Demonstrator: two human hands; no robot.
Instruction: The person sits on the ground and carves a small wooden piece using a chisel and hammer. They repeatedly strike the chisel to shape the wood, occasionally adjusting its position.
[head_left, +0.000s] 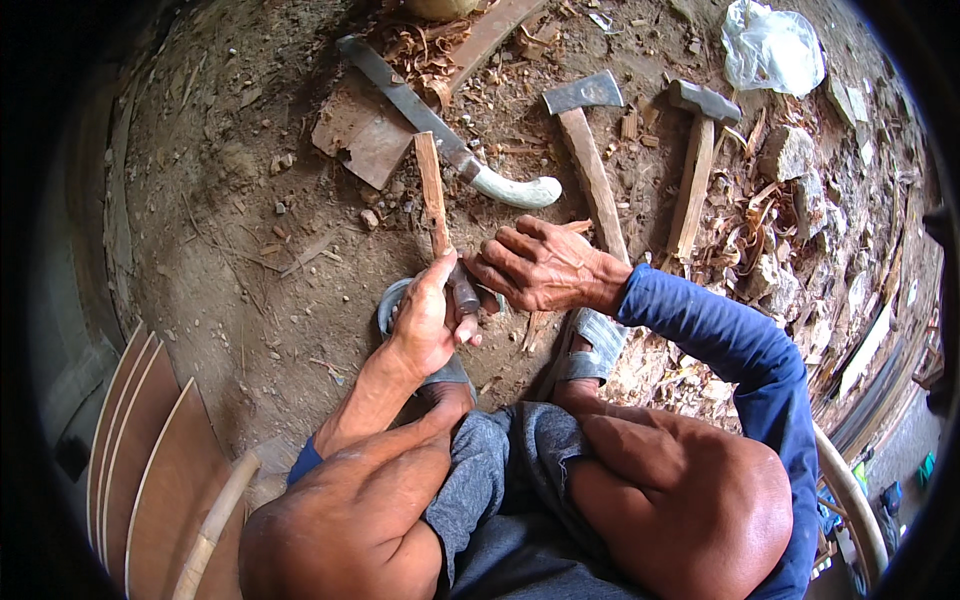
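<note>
My left hand (424, 318) is closed around the lower end of a narrow, rough-cut wooden stick (431, 185), which points away from me. A dark, rounded metal-looking piece (463, 290) lies against the same hand's fingers; its kind and whether it joins the stick cannot be made out. Just to the right, my right hand (547, 266) is closed with its fingers curled, close against the dark piece. Whatever its fingertips grip is hidden. Beyond the hands lies a machete (410, 105) with a pale, curved handle.
On the dirt ground lie an axe (590, 150) and a hammer (698, 160). A clear plastic bag (771, 50) sits far right, above stones (787, 153) and wood shavings (755, 235). Curved brown panels (165, 480) stand at the near left. A flat board (365, 135) lies under the machete.
</note>
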